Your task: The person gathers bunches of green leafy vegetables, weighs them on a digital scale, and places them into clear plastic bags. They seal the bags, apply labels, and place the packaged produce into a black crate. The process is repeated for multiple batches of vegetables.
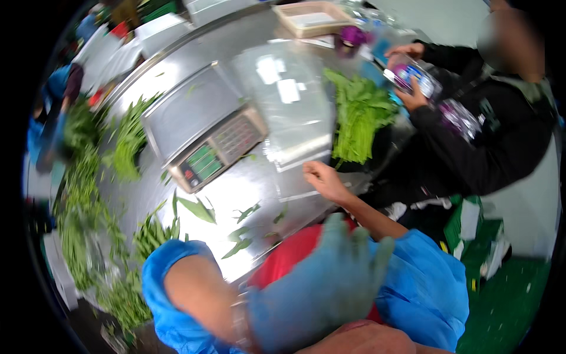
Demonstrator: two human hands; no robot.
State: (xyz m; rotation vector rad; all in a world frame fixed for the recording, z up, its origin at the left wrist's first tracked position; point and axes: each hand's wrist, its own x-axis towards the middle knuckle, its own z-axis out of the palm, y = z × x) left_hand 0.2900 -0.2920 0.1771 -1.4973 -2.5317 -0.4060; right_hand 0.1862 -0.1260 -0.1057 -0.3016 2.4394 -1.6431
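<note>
Left hand [321, 289], in a blue glove, was at lower centre of the frame, fingers spread wide and holding nothing; blurred. It lay over the red front of the person's clothing, near the table's edge. Right hand [326, 180], bare, was at centre, fingers loosely curled; whether it gripped anything could not be told. It sat at the near edge of a clear plastic sheet [289, 100] spread on the steel table [247, 189]. Just above and right of that hand lay a bundle of leafy greens [359, 118]. A weighing scale [203, 127] stood at centre left, loose leaves [197, 209] below it. More greens [127, 141] were heaped along the left. A co-worker in black [483, 147] sat at upper right. Both forearms wore blue sleeves, left bent across the body.
</note>
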